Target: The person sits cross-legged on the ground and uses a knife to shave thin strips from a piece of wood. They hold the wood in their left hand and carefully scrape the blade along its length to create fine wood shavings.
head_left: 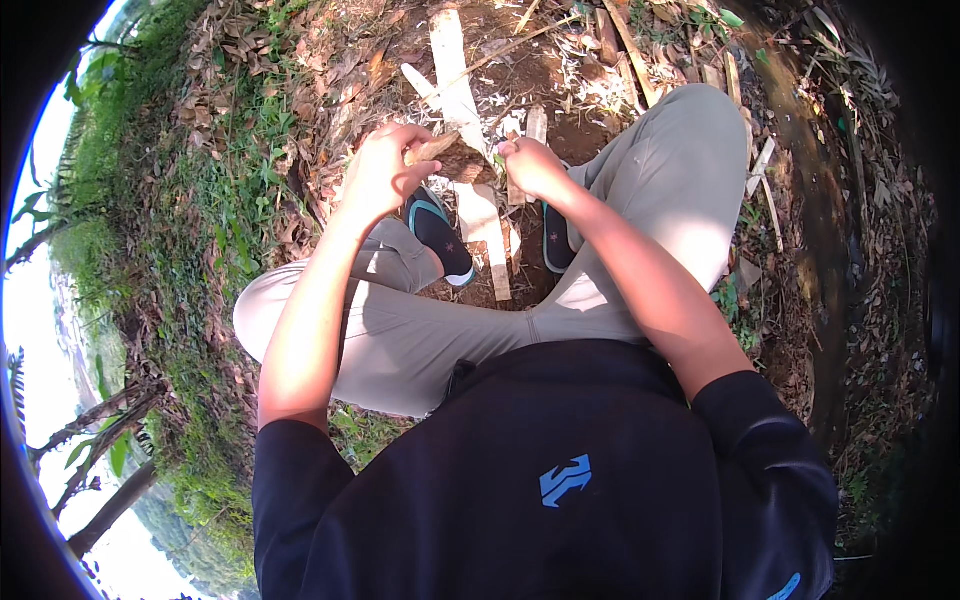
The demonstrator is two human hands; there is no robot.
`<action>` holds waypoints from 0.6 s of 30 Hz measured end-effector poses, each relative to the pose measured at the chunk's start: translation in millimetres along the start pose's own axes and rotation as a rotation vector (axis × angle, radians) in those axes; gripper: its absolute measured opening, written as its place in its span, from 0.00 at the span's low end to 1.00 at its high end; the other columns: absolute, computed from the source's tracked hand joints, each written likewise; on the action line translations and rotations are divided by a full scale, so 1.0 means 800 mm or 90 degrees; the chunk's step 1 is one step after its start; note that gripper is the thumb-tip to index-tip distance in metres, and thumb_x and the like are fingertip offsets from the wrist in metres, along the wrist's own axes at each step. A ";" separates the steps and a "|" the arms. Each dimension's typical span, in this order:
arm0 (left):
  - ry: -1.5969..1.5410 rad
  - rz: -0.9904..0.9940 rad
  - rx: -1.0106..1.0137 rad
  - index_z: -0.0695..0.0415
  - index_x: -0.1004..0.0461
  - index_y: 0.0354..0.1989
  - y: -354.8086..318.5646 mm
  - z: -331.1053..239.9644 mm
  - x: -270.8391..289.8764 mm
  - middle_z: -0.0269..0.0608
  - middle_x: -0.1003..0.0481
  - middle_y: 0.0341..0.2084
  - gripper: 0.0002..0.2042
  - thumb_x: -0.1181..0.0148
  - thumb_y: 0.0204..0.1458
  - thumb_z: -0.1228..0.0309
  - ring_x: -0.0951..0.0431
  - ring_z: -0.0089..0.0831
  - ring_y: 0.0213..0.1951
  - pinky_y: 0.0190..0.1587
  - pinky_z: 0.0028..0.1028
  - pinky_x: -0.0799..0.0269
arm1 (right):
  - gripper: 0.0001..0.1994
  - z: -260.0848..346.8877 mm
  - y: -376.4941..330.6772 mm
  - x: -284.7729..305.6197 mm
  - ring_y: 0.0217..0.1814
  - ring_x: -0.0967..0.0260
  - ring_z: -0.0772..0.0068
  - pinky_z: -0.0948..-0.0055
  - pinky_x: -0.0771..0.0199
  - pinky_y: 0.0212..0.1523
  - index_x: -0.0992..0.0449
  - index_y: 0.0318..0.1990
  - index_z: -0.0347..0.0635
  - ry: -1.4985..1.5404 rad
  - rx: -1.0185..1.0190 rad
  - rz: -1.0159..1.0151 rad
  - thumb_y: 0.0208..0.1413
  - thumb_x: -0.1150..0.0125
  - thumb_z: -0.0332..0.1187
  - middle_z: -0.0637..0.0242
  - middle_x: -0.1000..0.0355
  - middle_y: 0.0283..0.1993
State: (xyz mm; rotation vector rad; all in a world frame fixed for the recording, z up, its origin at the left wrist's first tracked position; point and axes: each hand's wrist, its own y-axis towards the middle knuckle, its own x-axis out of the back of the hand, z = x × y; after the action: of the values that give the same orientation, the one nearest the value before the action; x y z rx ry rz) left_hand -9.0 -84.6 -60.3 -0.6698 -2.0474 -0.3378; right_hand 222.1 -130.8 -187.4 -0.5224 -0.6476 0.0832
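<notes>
black shirt bearing blue emblem; left hand holding tapered brown piece; right hand, cannot tell grip.

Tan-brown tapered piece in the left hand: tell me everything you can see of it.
The tan-brown tapered piece looks like wood or bark, short and elongated. The bare left hand holds it between thumb and fingers, which hide part of it. It lies slanted in the picture, its narrower end toward the upper right. Its finer surface marks are too small to make out.
</notes>
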 end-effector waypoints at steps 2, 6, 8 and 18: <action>0.028 -0.014 0.025 0.60 0.22 0.46 -0.002 -0.003 -0.003 0.50 0.22 0.38 0.21 0.27 0.45 0.63 0.21 0.46 0.44 0.47 0.38 0.27 | 0.28 0.009 -0.009 -0.001 0.44 0.25 0.37 0.50 0.30 0.49 0.23 0.38 0.26 0.010 0.030 -0.018 0.70 0.60 0.47 0.36 0.25 0.36; -0.004 -0.020 0.041 0.60 0.22 0.46 0.005 0.000 -0.007 0.50 0.21 0.37 0.21 0.28 0.46 0.62 0.21 0.46 0.43 0.47 0.38 0.26 | 0.28 0.009 -0.020 -0.003 0.41 0.26 0.34 0.49 0.30 0.47 0.23 0.35 0.26 0.044 0.080 -0.002 0.71 0.63 0.44 0.34 0.27 0.33; -0.013 -0.050 0.040 0.60 0.21 0.45 0.008 0.004 -0.009 0.52 0.21 0.36 0.19 0.29 0.46 0.63 0.20 0.48 0.43 0.48 0.38 0.26 | 0.28 0.016 -0.031 0.000 0.41 0.26 0.34 0.49 0.30 0.46 0.23 0.35 0.26 -0.004 0.123 -0.002 0.71 0.63 0.44 0.34 0.26 0.33; -0.041 -0.118 0.157 0.53 0.18 0.48 0.005 0.001 -0.008 0.51 0.18 0.36 0.20 0.31 0.47 0.58 0.16 0.40 0.38 0.44 0.32 0.24 | 0.25 0.067 -0.079 0.020 0.44 0.25 0.34 0.44 0.27 0.47 0.27 0.42 0.29 -0.110 0.122 -0.025 0.71 0.63 0.45 0.35 0.25 0.35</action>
State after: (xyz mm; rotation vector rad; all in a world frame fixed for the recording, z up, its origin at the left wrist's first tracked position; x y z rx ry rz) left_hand -4.7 -83.3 -66.2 -0.3462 -2.1733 -0.1657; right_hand 197.3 -158.6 -111.2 -0.3194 -0.8091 0.1526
